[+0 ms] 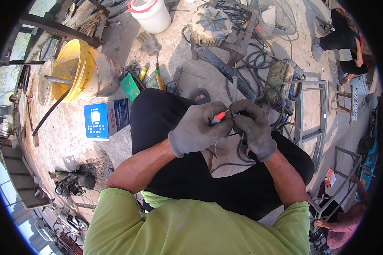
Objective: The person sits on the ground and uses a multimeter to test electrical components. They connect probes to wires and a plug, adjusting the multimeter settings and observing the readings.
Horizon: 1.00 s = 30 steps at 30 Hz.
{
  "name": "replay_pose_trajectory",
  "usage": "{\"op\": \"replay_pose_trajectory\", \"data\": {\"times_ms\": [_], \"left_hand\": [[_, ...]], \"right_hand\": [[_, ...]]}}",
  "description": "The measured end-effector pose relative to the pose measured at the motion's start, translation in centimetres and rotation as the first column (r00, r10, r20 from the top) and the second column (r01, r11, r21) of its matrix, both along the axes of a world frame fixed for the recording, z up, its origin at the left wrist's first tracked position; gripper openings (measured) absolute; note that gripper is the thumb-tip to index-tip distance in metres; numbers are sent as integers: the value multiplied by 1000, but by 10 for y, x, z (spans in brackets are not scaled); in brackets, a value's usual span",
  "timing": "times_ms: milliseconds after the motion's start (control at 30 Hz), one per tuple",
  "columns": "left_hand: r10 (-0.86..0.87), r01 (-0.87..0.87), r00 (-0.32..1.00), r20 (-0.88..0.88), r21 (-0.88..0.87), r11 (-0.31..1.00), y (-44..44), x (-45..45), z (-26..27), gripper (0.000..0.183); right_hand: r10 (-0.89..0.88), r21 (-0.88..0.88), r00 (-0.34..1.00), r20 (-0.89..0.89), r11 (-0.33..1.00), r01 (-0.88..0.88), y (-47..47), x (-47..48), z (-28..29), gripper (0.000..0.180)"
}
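My left hand [199,126], in a grey work glove, grips a red-and-grey pen-like probe [219,117] whose thin metal tip points towards my other hand. Close beside it, my right hand [257,126], gloved alike, pinches a small dark part [233,114], perhaps a cable end. The fingertips of both hands nearly meet above my knees. A grey pen-shaped tool [235,84] with a thin tip points away from me beyond my right fingers; whether I hold it is unclear. A yellow-and-green multimeter [154,82] lies on the ground beyond my left knee.
A finned electric motor [210,25] sits on a steel stand ahead. Black cables [258,60] tangle near a worn metal box [277,79]. Left are a yellow bucket [83,73], blue box [97,120] and green board [130,88]. People [344,41] are at right, near metal frames [316,111].
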<state>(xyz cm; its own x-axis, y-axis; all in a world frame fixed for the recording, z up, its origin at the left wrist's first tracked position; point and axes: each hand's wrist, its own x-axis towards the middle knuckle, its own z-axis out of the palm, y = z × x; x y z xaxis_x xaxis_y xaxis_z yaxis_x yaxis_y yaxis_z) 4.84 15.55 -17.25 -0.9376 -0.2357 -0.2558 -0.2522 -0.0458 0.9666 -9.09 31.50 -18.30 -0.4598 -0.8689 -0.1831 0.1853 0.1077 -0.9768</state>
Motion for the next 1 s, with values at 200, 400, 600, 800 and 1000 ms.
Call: {"op": "replay_pose_trajectory", "data": {"times_ms": [200, 400, 600, 800, 1000], "left_hand": [[23, -24, 1000, -6, -34, 999, 4, 0, 6, 7], [63, -67, 997, -52, -84, 994, -3, 1, 3, 14], [134, -138, 990, 48, 83, 987, -11, 5, 5, 32], [278, -280, 960, 37, 215, 936, -20, 10, 6, 44], [297, -292, 955, 7, 212, 933, -27, 8, 1, 44]], "right_hand": [[-2, 4, 1000, 25, 1000, 2, 1, -3, 2, 16], [-23, -4, 997, 72, 1000, 24, 3, -13, 4, 19], [15, -102, 999, -38, 995, -19, 7, -23, 3, 23], [-40, -200, 995, -87, 979, 21, 13, -33, 2, 29], [-98, -161, 994, -37, 983, 91, 25, -44, 4, 62]]}}
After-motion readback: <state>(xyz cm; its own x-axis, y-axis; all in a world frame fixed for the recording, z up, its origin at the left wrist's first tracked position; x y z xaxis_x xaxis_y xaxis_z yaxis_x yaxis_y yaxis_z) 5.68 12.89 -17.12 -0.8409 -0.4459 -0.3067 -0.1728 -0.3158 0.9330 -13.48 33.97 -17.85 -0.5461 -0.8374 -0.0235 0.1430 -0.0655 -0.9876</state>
